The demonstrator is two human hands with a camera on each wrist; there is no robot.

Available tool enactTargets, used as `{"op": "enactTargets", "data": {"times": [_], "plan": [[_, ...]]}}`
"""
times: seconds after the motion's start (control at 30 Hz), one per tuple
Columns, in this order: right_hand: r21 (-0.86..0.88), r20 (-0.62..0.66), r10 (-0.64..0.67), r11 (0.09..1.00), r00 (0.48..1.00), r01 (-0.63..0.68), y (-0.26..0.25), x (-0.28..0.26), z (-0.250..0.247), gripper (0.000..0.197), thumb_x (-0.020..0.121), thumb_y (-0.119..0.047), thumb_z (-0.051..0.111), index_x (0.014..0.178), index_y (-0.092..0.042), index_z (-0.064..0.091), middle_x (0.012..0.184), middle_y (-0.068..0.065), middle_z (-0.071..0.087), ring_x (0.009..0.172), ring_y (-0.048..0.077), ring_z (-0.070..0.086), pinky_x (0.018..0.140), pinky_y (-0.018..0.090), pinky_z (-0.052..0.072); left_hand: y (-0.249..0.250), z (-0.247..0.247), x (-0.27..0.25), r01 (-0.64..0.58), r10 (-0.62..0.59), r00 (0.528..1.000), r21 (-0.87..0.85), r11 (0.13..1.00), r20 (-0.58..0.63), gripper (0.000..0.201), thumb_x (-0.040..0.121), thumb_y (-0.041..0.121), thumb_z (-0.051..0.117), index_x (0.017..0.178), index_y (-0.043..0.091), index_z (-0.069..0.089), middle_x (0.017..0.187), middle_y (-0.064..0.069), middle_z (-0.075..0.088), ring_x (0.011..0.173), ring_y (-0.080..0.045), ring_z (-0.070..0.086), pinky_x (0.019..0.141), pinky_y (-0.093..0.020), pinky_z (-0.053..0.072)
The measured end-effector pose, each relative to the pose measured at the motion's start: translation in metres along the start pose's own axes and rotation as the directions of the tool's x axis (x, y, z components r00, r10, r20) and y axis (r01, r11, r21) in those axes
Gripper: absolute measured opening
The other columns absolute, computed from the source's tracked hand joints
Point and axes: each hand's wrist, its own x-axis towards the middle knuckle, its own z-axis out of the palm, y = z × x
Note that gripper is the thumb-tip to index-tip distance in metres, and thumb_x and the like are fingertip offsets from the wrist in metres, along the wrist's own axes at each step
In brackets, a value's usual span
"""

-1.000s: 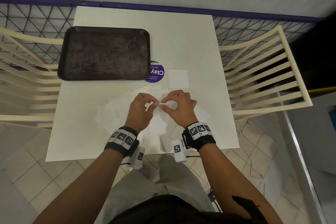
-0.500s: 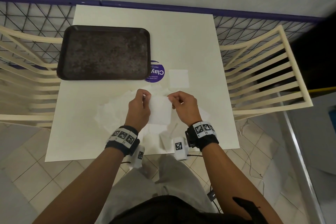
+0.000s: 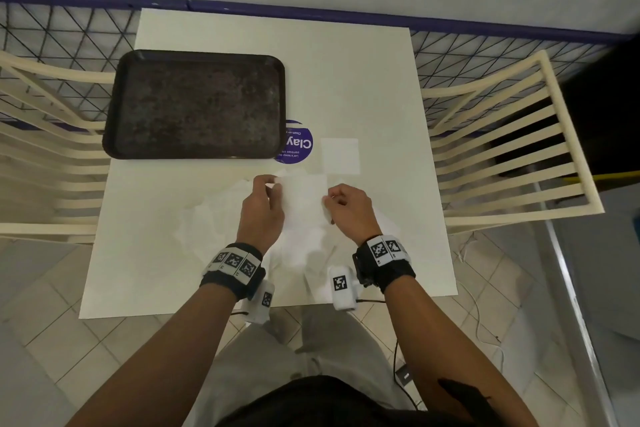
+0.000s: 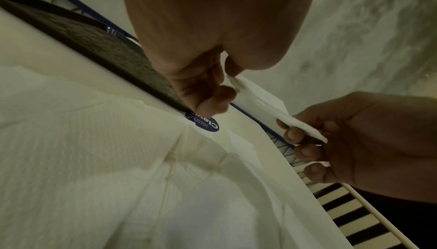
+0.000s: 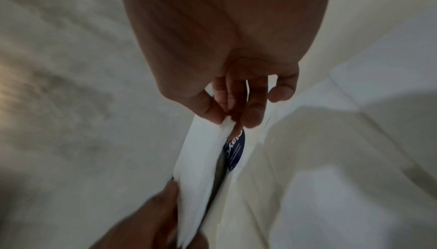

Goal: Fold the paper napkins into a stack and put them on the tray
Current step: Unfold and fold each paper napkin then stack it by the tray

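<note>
A folded white napkin [image 3: 304,198] is stretched between both hands above the table. My left hand [image 3: 265,199] pinches its left edge and my right hand [image 3: 343,204] pinches its right edge. The wrist views show the same napkin [image 4: 262,101] [image 5: 201,150] held between thumb and fingers at each end. Under the hands lies a loose heap of unfolded napkins [image 3: 214,215]. One folded napkin [image 3: 340,155] lies flat just beyond my right hand. The dark tray [image 3: 197,104] sits at the far left of the table, with nothing on it.
A round purple sticker [image 3: 298,146] lies beside the tray's near right corner. Cream slatted chairs [image 3: 512,149] stand on both sides of the white table [image 3: 346,80]. A wire fence and a wall run behind it.
The hands have moved apart from a close pinch at the middle, and the napkin now spans between them as a flat folded rectangle, lifted slightly further from me.
</note>
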Motion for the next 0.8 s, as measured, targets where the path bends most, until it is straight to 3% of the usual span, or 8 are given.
{"op": "enactTargets", "data": {"times": [0.1,0.17,0.23,0.3,0.47,0.53,0.6,0.8], "plan": [[-0.026,-0.083,-0.001,1.0,0.997,-0.002,0.001,0.037,-0.015,0.004,0.091,-0.025,0.067,0.093,-0.023,0.069,0.089,0.003,0.075,0.082,0.027,0.07,0.089,0.044,0.057,-0.011,0.002,0.005,0.057,-0.058,0.997,0.027,0.998,0.057,0.018,0.11,0.028,0.044,0.125,0.022,0.054,0.094,0.0,0.068,0.082,-0.016,0.065,0.073,-0.033,0.052],[-0.063,-0.11,0.011,0.998,0.994,-0.018,0.002,0.069,-0.028,0.013,0.095,-0.024,0.065,0.104,-0.018,0.071,0.098,0.005,0.074,0.085,0.023,0.067,0.089,0.032,0.054,-0.023,0.005,0.008,0.093,-0.099,0.988,0.057,0.994,0.122,0.015,0.108,0.027,0.048,0.116,0.025,0.06,0.095,0.001,0.07,0.085,-0.019,0.067,0.073,-0.033,0.053],[-0.13,-0.141,0.017,0.991,0.99,-0.036,0.005,0.088,-0.037,0.022,0.098,-0.022,0.062,0.115,-0.012,0.07,0.108,0.007,0.073,0.091,0.017,0.062,0.082,0.015,0.04,-0.033,0.004,-0.001,0.085,-0.101,0.974,0.087,0.993,0.203,0.013,0.107,0.027,0.051,0.11,0.025,0.063,0.092,0.003,0.071,0.082,-0.018,0.067,0.07,-0.03,0.052],[-0.161,-0.168,0.037,0.985,0.985,-0.065,0.008,0.111,-0.042,0.024,0.099,-0.021,0.061,0.118,-0.01,0.07,0.114,0.008,0.073,0.1,0.02,0.064,0.078,0.01,0.034,-0.039,0.005,-0.006,0.09,-0.117,0.965,0.119,0.989,0.236,0.012,0.106,0.027,0.052,0.106,0.025,0.064,0.087,0.005,0.072,0.078,-0.017,0.069,0.068,-0.029,0.054],[-0.192,-0.19,0.09,0.973,0.978,-0.127,0.012,0.147,-0.043,0.024,0.098,-0.02,0.061,0.117,-0.01,0.071,0.116,0.01,0.073,0.112,0.027,0.065,0.088,0.018,0.039,-0.048,0.009,-0.013,0.166,-0.192,0.952,0.124,0.978,0.237,0.013,0.107,0.025,0.053,0.108,0.025,0.066,0.088,0.005,0.072,0.08,-0.014,0.068,0.067,-0.032,0.058],[-0.197,-0.191,0.103,0.97,0.976,-0.14,0.014,0.155,-0.043,0.023,0.097,-0.019,0.061,0.116,-0.01,0.071,0.116,0.01,0.073,0.113,0.027,0.065,0.086,0.015,0.037,-0.05,0.011,-0.013,0.193,-0.216,0.949,0.115,0.974,0.232,0.013,0.106,0.026,0.053,0.107,0.026,0.067,0.087,0.005,0.073,0.08,-0.015,0.069,0.069,-0.037,0.061],[-0.197,-0.189,0.114,0.969,0.975,-0.151,0.017,0.16,-0.043,0.022,0.096,-0.02,0.062,0.114,-0.012,0.071,0.115,0.009,0.073,0.111,0.026,0.066,0.081,0.013,0.035,-0.051,0.012,-0.014,0.207,-0.228,0.946,0.113,0.972,0.232,0.014,0.106,0.026,0.054,0.106,0.026,0.067,0.087,0.005,0.073,0.079,-0.015,0.069,0.071,-0.038,0.062],[-0.163,-0.242,0.139,0.97,0.96,-0.181,0.023,0.151,-0.046,0.028,0.091,-0.033,0.066,0.116,-0.02,0.063,0.108,0.005,0.071,0.098,0.022,0.065,0.079,0.028,0.047,-0.044,0.013,-0.009,0.191,-0.211,0.953,0.11,0.975,0.219,0.015,0.107,0.025,0.053,0.107,0.023,0.068,0.086,0.005,0.073,0.075,-0.013,0.066,0.069,-0.028,0.053]]}}
